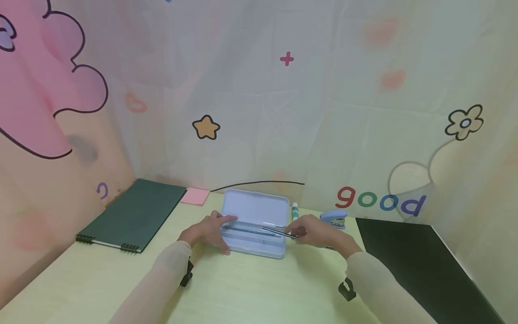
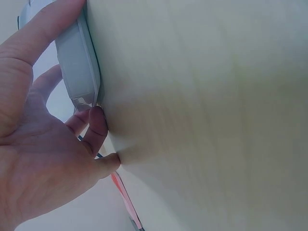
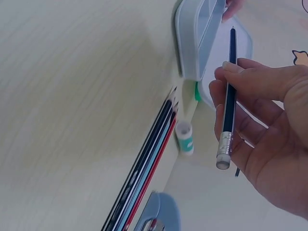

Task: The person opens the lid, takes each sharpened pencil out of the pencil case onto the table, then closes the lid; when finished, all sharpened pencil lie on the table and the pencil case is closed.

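**Two hands at an open pencil case on a pale desk**

A pale yellow-green desk [image 1: 251,288] fills the lower half of the scene, backed by a pastel cartoon backdrop. At about ten o'clock from the centre lies a dark green spiral notebook [image 1: 133,216], with a pink sticky pad [image 1: 195,196] just beyond it. A black mat [image 1: 408,256] lies at three to four o'clock. In the middle sits a light blue pencil case [image 1: 254,225], lid raised at twelve o'clock. The left hand [image 1: 208,230] grips the case's left end, thumb and fingers curled round it. The right hand [image 1: 319,231] pinches a dark pencil [image 3: 230,96] with an eraser end, its tip over the case's right end. A blue stapler [image 1: 334,218] and a glue stick [image 1: 294,210] stand at one o'clock of the case. In the right wrist view, more pencils [image 3: 144,178] lie bunched on the desk.
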A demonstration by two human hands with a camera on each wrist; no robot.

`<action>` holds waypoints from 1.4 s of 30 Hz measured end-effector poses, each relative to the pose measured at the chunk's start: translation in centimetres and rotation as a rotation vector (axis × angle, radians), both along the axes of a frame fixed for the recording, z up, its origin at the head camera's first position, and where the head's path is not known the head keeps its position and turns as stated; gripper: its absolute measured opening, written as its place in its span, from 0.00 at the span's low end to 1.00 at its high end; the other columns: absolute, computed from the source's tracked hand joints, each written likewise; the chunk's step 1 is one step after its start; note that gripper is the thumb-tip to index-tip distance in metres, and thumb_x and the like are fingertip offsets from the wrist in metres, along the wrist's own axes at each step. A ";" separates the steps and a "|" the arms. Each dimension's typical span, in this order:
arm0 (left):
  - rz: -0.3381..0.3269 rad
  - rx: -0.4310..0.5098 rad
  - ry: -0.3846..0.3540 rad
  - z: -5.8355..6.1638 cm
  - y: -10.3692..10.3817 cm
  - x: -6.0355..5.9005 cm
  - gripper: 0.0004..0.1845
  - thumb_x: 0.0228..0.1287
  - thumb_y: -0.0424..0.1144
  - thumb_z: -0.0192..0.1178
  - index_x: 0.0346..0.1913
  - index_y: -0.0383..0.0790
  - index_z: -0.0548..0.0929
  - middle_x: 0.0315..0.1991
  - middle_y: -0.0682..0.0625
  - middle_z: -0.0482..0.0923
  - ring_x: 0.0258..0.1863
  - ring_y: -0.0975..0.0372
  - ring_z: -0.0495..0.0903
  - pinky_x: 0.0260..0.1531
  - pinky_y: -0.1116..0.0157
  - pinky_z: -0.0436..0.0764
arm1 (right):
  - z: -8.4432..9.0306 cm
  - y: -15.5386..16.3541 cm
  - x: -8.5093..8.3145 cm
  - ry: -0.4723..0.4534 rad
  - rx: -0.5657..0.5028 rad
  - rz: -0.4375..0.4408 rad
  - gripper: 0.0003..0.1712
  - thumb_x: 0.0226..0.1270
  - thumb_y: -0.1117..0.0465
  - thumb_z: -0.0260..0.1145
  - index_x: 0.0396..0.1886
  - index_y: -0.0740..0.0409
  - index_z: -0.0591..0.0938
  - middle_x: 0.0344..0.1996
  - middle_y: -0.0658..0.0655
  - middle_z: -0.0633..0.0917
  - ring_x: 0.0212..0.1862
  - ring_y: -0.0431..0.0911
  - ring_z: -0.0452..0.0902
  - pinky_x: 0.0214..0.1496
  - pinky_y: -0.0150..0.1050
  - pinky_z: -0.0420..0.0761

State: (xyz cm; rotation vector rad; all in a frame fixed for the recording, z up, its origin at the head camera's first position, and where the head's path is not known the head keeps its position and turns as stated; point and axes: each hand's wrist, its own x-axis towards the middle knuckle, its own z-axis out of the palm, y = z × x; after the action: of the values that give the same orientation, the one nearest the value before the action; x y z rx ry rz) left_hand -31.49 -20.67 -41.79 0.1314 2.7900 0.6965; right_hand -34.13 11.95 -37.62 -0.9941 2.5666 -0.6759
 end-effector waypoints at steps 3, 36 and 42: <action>0.001 0.002 -0.004 -0.1 -0.1 -0.1 0.53 0.41 0.46 0.82 0.74 0.62 0.66 0.63 0.42 0.61 0.62 0.48 0.64 0.62 0.39 0.72 | -0.2 1.5 0.3 -0.019 -0.021 -0.022 0.19 0.63 0.72 0.67 0.53 0.58 0.86 0.46 0.57 0.88 0.44 0.45 0.82 0.53 0.46 0.84; -0.017 -0.001 -0.010 0.0 -0.3 -0.1 0.53 0.42 0.47 0.82 0.75 0.61 0.65 0.65 0.40 0.60 0.63 0.47 0.64 0.63 0.37 0.69 | -4.3 9.2 1.1 0.178 0.081 -0.205 0.17 0.58 0.75 0.69 0.47 0.58 0.87 0.33 0.50 0.85 0.36 0.44 0.77 0.47 0.44 0.84; -0.028 0.004 0.002 -0.1 -0.2 -0.1 0.54 0.42 0.47 0.82 0.75 0.61 0.65 0.65 0.41 0.61 0.62 0.47 0.64 0.62 0.38 0.71 | -4.3 9.0 1.1 0.257 0.098 -0.194 0.16 0.57 0.75 0.69 0.45 0.58 0.87 0.31 0.52 0.85 0.34 0.43 0.76 0.45 0.43 0.83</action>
State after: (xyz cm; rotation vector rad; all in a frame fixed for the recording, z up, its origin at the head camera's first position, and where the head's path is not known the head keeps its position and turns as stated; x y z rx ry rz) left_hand -31.63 -20.90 -41.84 0.1712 2.7834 0.6955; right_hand -33.06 20.91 -41.93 -0.8576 2.9179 -0.4905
